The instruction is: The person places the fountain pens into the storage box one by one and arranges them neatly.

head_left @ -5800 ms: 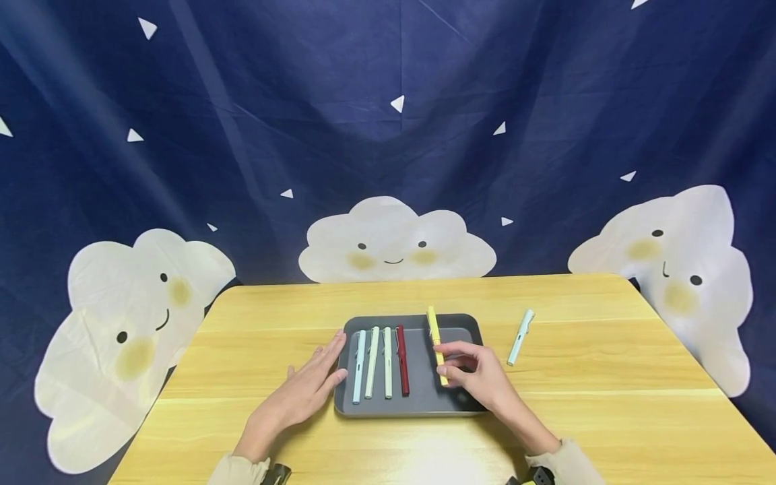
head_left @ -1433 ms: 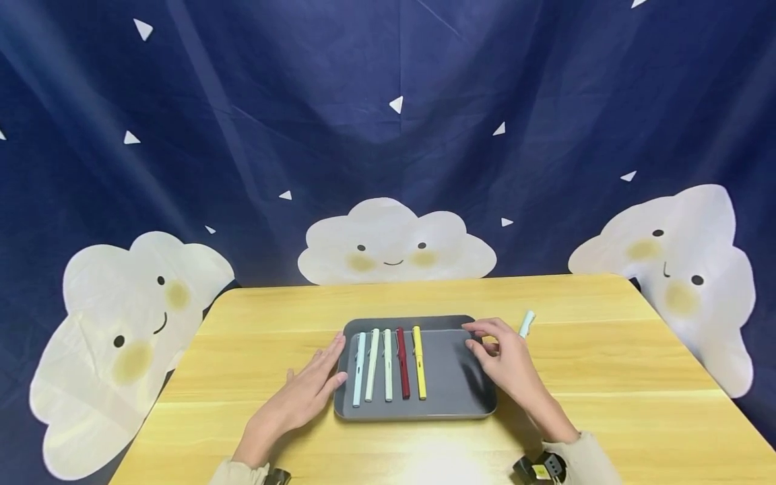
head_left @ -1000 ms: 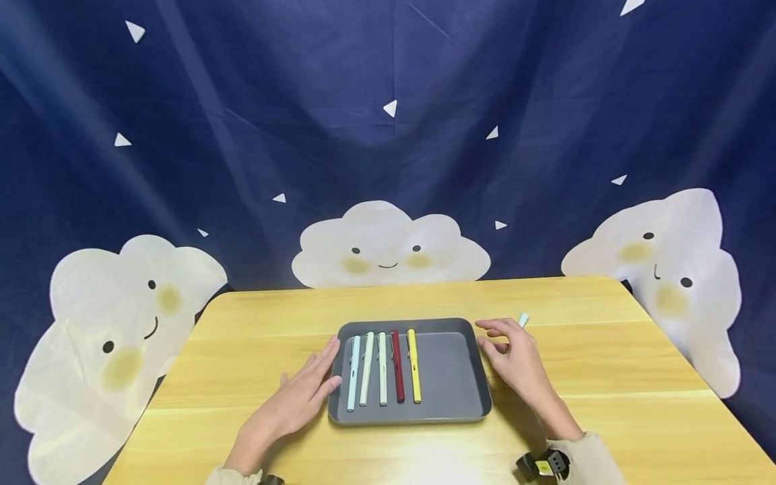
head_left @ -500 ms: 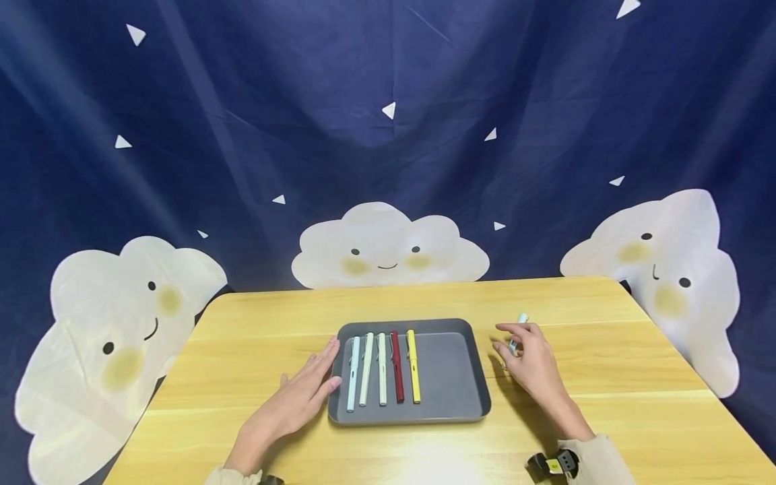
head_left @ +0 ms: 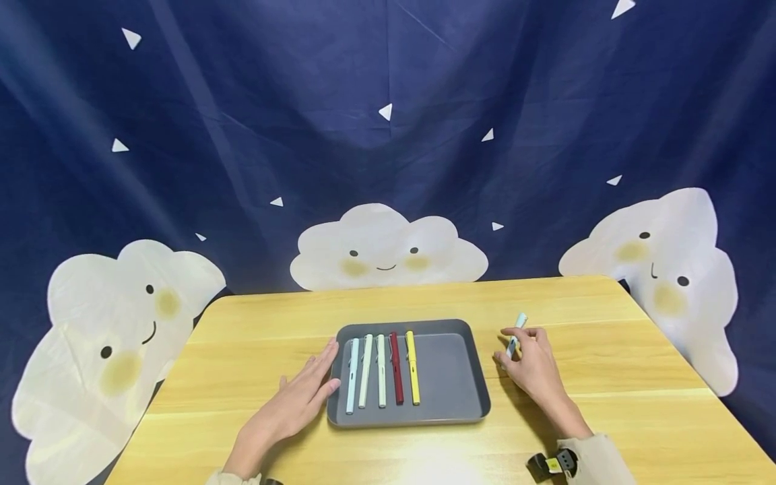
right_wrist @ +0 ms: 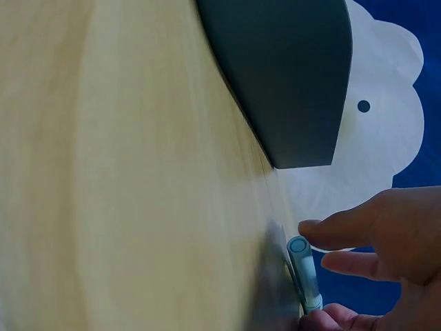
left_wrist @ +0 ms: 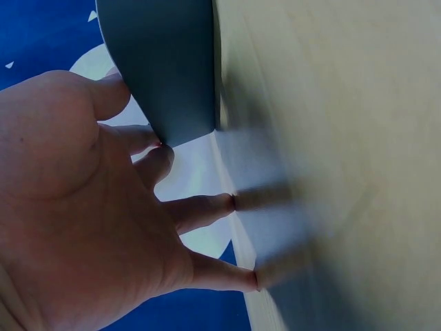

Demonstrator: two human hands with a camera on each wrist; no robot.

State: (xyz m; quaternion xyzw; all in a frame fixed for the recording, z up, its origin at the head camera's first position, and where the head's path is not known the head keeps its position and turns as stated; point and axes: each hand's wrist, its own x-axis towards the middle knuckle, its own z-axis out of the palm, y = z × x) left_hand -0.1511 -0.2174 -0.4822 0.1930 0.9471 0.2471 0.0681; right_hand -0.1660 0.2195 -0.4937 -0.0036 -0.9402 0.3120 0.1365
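Observation:
My left hand (head_left: 296,401) lies with fingers extended against the left rim of a dark grey tray (head_left: 448,422); its thumb and fingertips touch the tray wall (left_wrist: 165,62). In the tray, side by side, lie a light blue pen (head_left: 352,376), two pale green pens, a dark red pen (head_left: 396,368) and a yellow pen (head_left: 413,367). To the right of the tray, my right hand (head_left: 535,364) has its thumb and fingers around another light blue pen (right_wrist: 305,272) at the tabletop. Part of that pen is hidden behind the fingers.
The tray's right half shows bare floor. A wooden table (head_left: 254,323) spreads around it, with a dark blue curtain (head_left: 388,155) with clouds hanging behind. A black wrist device (head_left: 553,465) sits by the right sleeve.
The yellow pen went from my right hand into the tray, beside the red one. My right hand then moved right, out of the tray, to the light blue pen. My left hand stayed.

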